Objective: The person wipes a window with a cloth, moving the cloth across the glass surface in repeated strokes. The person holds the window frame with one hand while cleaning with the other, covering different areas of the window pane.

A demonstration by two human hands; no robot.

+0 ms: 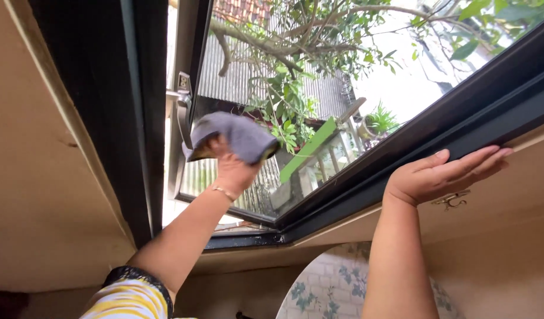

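Gripping grey cloth (239, 136), left hand (230, 168) at window glass (319, 118)

Our left hand (230, 168) clutches a grey cloth (236, 137) pressed against the glass pane (319, 88) of the open window. Well apart to its right, our right hand (440, 174) lies flat on the dark window frame (490, 97), just above a small metal hook (452, 201).

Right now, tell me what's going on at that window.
A person reaches up to an open window. The left hand grips a grey cloth and presses it against the glass pane near the black window frame. The right hand lies flat against the frame's lower edge. Trees and a corrugated roof show outside.
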